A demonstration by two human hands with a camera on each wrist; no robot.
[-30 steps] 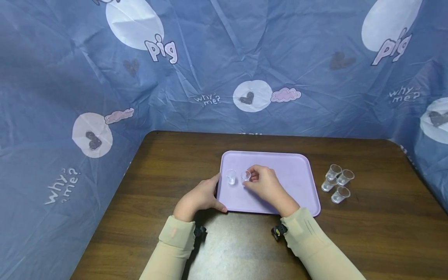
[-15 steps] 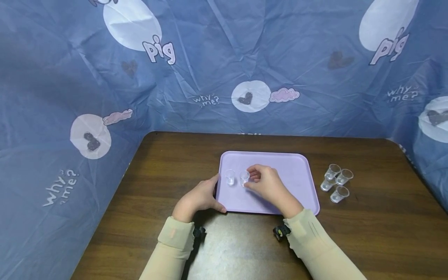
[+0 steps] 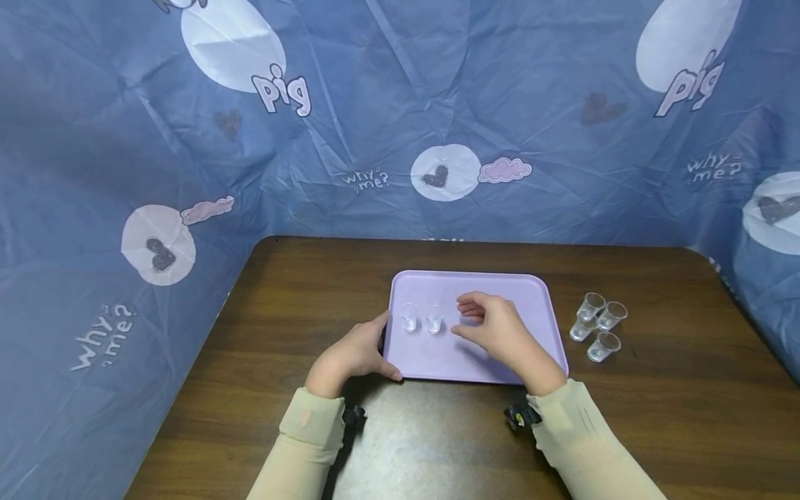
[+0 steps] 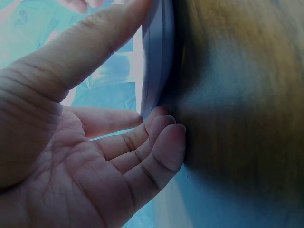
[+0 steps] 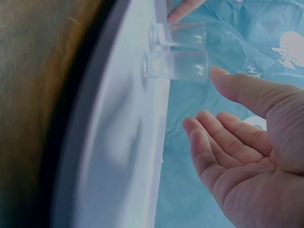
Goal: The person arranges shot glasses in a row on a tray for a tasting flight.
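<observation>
Two clear small plastic cups stand upright side by side on the lilac tray (image 3: 475, 368), a left cup (image 3: 409, 318) and a right cup (image 3: 434, 320). My right hand (image 3: 496, 332) is over the tray just right of that second cup, thumb and fingers parted, with a gap between them and the cup. In the right wrist view, the thumb (image 5: 251, 90) points toward the rim of the nearer cup (image 5: 178, 65). My left hand (image 3: 351, 353) rests at the tray's front left corner, thumb against the front edge and fingers along the left side.
Several more clear cups (image 3: 603, 346) stand grouped on the wooden table (image 3: 675, 417), right of the tray. A blue printed cloth (image 3: 350, 111) hangs behind the table and along its sides. Each wrist carries a small black camera (image 3: 521, 415).
My right hand has let go of the second cup and drawn back to the right, its fingers spreading apart. That cup stays upright beside the first. The left hand keeps its place on the tray.
</observation>
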